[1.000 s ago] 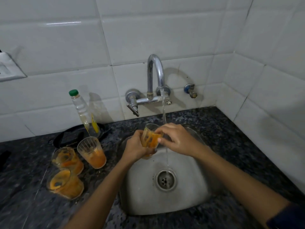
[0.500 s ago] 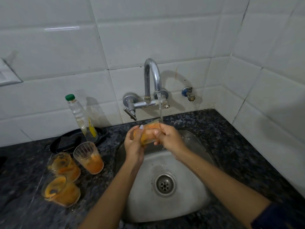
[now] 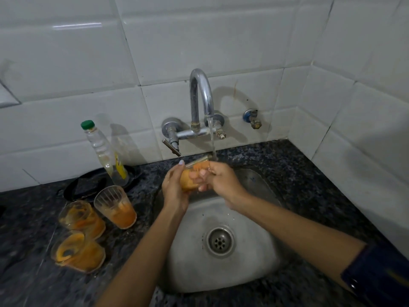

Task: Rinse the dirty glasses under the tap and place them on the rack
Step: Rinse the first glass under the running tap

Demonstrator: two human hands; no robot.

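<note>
Against white tiles (image 3: 199,41), dark speckled counter (image 3: 276,165); steel sink (image 3: 254,269).

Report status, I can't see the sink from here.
Left hand and right hand grip orange-stained glass under running tap. Three dirty glasses wait. No rack visible.

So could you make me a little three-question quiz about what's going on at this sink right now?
1. True or false: water is running from the tap.
2. How many dirty glasses wait on the counter left of the sink?
A. one B. three C. five
3. Fill in: both hands hold a glass tilted under the ____.

Key
1. True: a stream falls onto the glass.
2. B: the rear glass, the middle glass and the front glass.
3. Stream: the left hand cups the base, the right hand grips it from the other side.
</note>
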